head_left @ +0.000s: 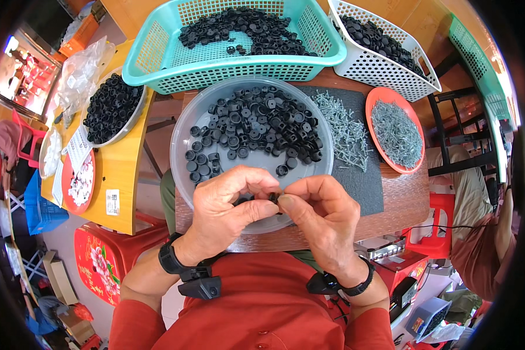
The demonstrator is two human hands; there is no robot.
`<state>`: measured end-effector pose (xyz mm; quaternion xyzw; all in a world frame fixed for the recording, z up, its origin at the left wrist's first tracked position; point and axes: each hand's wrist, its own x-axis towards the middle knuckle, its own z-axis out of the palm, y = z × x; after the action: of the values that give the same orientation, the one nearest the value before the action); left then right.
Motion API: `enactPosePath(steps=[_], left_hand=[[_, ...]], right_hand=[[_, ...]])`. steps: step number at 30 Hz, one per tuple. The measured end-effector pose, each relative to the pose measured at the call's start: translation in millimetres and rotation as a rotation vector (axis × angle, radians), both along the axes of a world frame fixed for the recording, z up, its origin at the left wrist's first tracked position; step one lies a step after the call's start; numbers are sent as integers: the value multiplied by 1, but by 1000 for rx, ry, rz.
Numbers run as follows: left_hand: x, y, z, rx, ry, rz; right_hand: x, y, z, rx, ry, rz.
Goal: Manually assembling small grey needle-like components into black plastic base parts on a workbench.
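Note:
Over the near part of a translucent round basin [178,169], my two hands meet at the fingertips. My left hand [224,201] pinches a small black plastic part [273,198] between thumb and fingers. From the other side, my right hand [326,216] is closed on the same part with thumb and forefinger; any smaller piece between those tips is hidden. Many round black plastic caps [251,119] lie heaped in the basin beyond my hands, some loose toward its left side. Loose silver screws [341,125] are spread on a dark mat [361,189] right of the basin.
An orange-red plate [372,99] of screws sits at the right. Behind stand a teal basket [233,73] and a white basket [385,81], both with black parts. On the yellow table [122,181] at left is another bowl [139,108] of black parts. Someone sits at far right.

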<state>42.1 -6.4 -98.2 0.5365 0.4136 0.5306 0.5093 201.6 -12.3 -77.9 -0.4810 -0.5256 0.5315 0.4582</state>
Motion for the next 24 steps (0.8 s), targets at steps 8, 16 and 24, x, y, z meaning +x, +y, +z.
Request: enactPosePath(steps=[8,16,24], left_hand=[[-9,5,5,-95,-132,-76],[-24,7,4,-150,-243,48],[-24,2,7,-211,-297,35]], right_hand=[[-4,16,2,-2,85,70],[11,36,-6,492,-607,343],[0,47,-13,598,-862,573]])
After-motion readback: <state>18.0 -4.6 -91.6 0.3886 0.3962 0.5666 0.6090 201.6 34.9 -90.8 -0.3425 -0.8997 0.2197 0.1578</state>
